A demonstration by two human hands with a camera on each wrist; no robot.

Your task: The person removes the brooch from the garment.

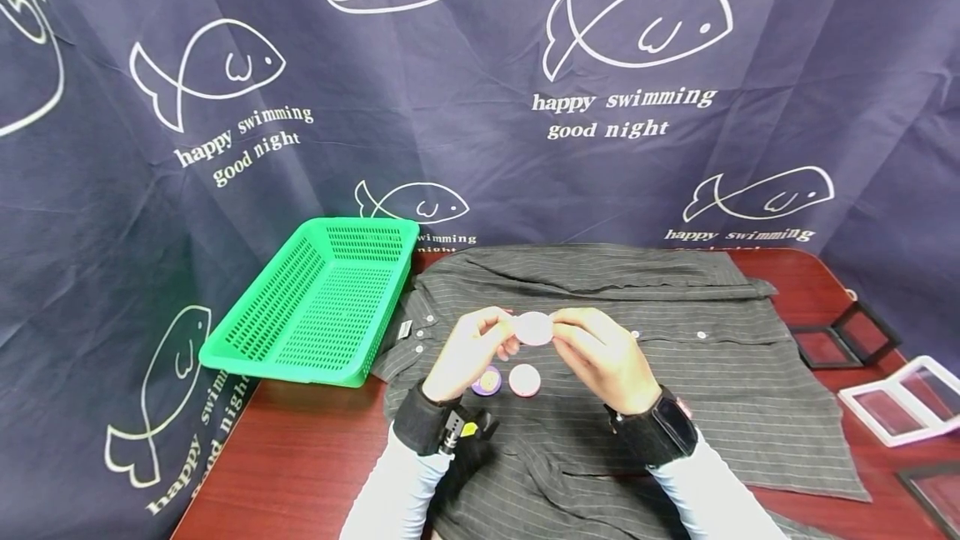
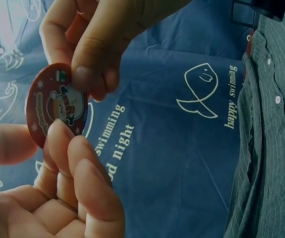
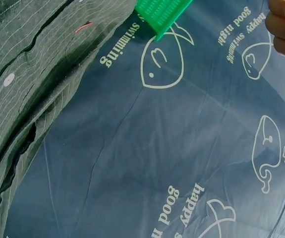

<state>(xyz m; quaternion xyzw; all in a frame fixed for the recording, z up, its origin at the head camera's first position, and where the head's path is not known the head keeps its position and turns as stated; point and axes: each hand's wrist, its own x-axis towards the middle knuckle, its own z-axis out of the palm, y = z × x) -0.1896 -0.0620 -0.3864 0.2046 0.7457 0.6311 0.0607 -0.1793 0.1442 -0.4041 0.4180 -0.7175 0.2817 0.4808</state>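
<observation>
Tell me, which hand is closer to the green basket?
Left. The left hand pinches the round badge just right of the green basket; the right hand grips the badge's far side, farther from the basket.

Round snowman badge (image 2: 55, 105) between fingers (image 2: 87, 62)

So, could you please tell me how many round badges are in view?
3. One badge is held up between the left hand and right hand; a purple one and a pink one lie on the shirt below. Others may be hidden.
</observation>
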